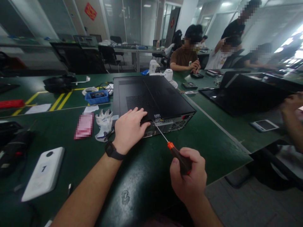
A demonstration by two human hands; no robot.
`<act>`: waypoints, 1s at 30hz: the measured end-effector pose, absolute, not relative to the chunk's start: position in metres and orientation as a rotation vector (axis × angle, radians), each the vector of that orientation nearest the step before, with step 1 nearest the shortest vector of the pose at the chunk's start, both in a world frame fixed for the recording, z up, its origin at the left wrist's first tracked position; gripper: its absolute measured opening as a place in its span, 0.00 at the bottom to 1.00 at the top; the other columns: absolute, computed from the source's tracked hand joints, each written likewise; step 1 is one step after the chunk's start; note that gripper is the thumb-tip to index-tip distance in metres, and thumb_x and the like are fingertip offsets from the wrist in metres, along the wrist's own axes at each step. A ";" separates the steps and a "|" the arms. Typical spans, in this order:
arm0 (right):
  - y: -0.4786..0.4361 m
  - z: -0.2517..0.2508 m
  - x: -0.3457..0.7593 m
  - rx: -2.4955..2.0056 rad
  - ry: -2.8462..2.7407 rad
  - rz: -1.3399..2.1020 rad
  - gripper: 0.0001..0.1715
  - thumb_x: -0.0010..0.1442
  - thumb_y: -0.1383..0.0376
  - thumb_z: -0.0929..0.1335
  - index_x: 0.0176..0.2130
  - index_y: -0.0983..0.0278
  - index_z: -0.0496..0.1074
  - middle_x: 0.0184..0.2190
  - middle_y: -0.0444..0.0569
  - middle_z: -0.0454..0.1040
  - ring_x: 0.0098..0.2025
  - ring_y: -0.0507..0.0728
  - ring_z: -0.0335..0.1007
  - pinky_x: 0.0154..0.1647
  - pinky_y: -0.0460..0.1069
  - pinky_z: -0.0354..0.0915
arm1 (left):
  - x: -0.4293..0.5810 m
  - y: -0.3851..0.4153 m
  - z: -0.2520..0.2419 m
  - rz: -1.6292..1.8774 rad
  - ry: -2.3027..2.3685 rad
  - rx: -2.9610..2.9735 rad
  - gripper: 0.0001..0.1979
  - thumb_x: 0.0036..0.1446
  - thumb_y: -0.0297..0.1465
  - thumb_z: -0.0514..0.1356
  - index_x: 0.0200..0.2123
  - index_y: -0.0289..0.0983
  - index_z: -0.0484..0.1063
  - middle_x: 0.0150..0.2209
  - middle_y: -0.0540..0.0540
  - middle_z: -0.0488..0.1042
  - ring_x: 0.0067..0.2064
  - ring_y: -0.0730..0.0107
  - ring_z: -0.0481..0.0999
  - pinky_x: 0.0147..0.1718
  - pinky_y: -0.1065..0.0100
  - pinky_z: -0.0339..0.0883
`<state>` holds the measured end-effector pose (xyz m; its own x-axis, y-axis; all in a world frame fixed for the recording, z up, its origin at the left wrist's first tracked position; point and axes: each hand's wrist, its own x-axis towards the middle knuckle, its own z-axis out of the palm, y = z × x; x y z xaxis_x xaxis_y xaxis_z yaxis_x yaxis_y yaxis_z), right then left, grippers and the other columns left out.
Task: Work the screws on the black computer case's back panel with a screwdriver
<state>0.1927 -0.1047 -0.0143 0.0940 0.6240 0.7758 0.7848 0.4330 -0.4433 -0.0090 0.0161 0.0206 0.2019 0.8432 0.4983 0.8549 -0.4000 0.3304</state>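
Note:
A black computer case (163,91) lies flat on the green table (213,151), its rear panel with fan grille and ports facing me. My left hand (131,127) rests on the case near its rear edge, fingers spread, thumb by the edge. In my right hand (190,173) is a screwdriver (178,154) with a dark and orange handle. Its thin shaft points up and left, and the tip touches or nearly touches the rear edge of the case, just right of my left thumb.
Left of the case lie white gloves (103,124), a pink packet (84,125) and a blue bin (97,97). A white device (44,173) is at the near left. Large black panels (251,91) and a phone (264,125) are at right. Several people sit beyond.

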 end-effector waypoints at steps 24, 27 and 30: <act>-0.100 0.015 0.190 -1.370 -1.544 -0.150 0.05 0.70 0.63 0.67 0.45 0.59 0.72 0.28 0.40 0.78 0.22 0.50 0.74 0.24 0.45 0.68 | -0.010 0.012 0.019 -0.944 -1.631 -2.403 0.19 0.65 0.35 0.66 0.57 0.37 0.79 0.63 0.38 0.78 0.67 0.47 0.74 0.68 0.48 0.65; -0.105 0.000 0.187 -1.334 -1.528 -0.095 0.08 0.70 0.63 0.66 0.48 0.61 0.72 0.32 0.43 0.78 0.25 0.51 0.76 0.26 0.46 0.70 | -0.010 0.012 0.019 -0.956 -1.625 -2.408 0.18 0.65 0.34 0.65 0.57 0.38 0.79 0.63 0.38 0.78 0.67 0.47 0.74 0.69 0.48 0.64; -0.105 -0.009 0.186 -1.237 -1.534 -0.127 0.12 0.65 0.65 0.67 0.49 0.61 0.69 0.37 0.47 0.77 0.29 0.53 0.76 0.26 0.47 0.70 | -0.011 0.013 0.017 -0.967 -1.618 -2.406 0.18 0.65 0.35 0.65 0.57 0.41 0.79 0.63 0.40 0.78 0.68 0.48 0.74 0.69 0.48 0.64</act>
<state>0.1864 -0.1050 -0.0093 0.1535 0.6189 0.7704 0.7371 0.4475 -0.5064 -0.0105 0.0128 0.0174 0.2407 0.8051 0.5421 0.8586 -0.4370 0.2679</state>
